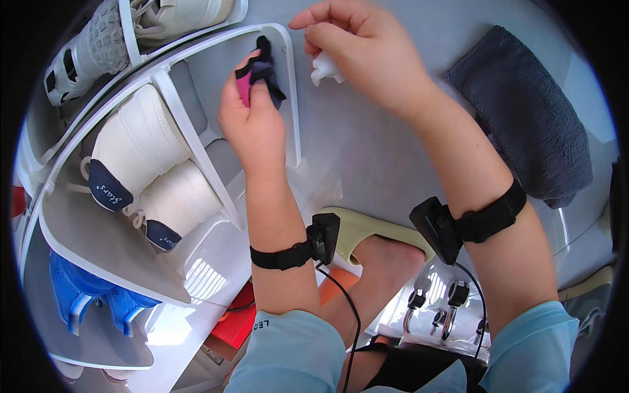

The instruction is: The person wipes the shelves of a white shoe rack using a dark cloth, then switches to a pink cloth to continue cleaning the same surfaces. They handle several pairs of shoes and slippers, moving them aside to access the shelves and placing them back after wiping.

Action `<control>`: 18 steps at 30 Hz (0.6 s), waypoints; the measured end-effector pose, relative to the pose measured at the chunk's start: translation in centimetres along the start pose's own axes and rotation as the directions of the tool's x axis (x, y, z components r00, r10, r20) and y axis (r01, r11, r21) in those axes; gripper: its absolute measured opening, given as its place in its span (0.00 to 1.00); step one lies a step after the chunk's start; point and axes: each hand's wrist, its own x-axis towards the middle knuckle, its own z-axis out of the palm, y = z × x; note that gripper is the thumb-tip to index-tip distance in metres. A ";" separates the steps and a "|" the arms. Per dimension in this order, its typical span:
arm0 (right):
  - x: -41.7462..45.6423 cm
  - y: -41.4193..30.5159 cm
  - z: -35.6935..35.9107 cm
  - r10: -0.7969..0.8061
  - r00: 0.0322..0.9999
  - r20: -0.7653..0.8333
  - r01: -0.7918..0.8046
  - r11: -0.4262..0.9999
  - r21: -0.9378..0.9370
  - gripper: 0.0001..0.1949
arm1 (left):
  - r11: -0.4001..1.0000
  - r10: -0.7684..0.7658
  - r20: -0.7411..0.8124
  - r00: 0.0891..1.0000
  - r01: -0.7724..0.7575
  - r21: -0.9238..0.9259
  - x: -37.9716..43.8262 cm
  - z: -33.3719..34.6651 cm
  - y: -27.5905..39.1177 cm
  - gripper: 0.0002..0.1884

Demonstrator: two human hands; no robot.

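My left hand [253, 118] grips a bunched black, grey and pink cloth item [265, 73], held over the open grey compartment of a shoe rack [204, 81]. To its right, my right hand [356, 46] has its fingers curled, with the index finger and thumb apart. A piece of white cloth or tissue [327, 70] shows under the palm, seemingly held by the lower fingers, which are largely hidden. Below the left hand's compartment, a pair of cream shoes [140, 137] with dark blue heel tabs sits in another compartment.
A folded dark grey towel [535, 118] lies at the right. Blue shoes [93, 290] stand in the lower left compartment, and light sneakers [100, 54] at the upper left. A foot in a pale green slipper [344, 231] is below, near a red box [236, 319] and chrome fittings [449, 309].
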 end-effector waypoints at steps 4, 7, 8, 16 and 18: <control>1.0 1.2 0.3 -0.124 0.992 -0.028 0.126 0.989 0.082 0.09 | 0.951 -0.242 -0.144 0.960 0.205 -0.230 3.4 0.1 -1.3 0.08; 0.9 1.4 0.4 -0.171 0.982 -0.082 0.180 0.976 0.125 0.09 | 0.998 -0.067 -0.095 0.993 0.067 0.005 2.2 1.9 0.4 0.09; 0.8 1.0 0.2 -0.168 0.981 -0.100 0.180 0.975 0.127 0.08 | 0.999 -0.036 -0.064 0.997 0.037 0.006 1.0 2.2 0.7 0.09; -7.3 -1.5 -2.4 -0.381 0.839 -0.389 0.286 0.916 -0.280 0.10 | 0.988 -0.125 -0.236 0.964 0.101 -0.114 -2.3 -2.3 0.7 0.15; -7.7 -2.0 -3.3 -0.396 0.833 -0.387 0.281 0.905 -0.320 0.09 | 0.969 -0.149 -0.301 0.942 0.199 0.143 -1.6 -2.6 -2.3 0.16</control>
